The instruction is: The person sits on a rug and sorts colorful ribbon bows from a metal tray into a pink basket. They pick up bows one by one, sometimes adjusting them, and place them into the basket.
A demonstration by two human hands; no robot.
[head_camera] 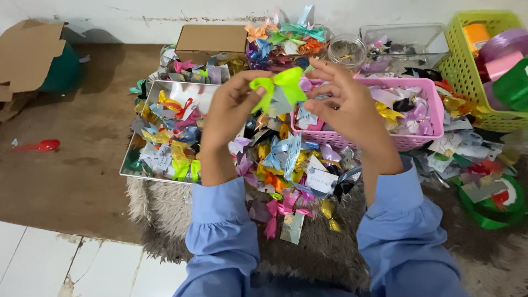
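While both hands met at upper centre of the frame:
Left hand (230, 110): pinched the lime-green ribbon bow (278, 88).
Right hand (344, 104): gripped the bow's other side.
Below: loose ribbon bows (286, 165).
Right: pink basket (423, 137).

Floor (82, 165): brown, worn, with white tiles at the near edge.
Rug (330, 247): grey, shaggy, laid on it.
On the floor: red spoon (41, 146), torn cardboard (25, 55).
On the rug: clear tray (132, 165), pink basket (410, 140), loose ribbon bows (286, 181).
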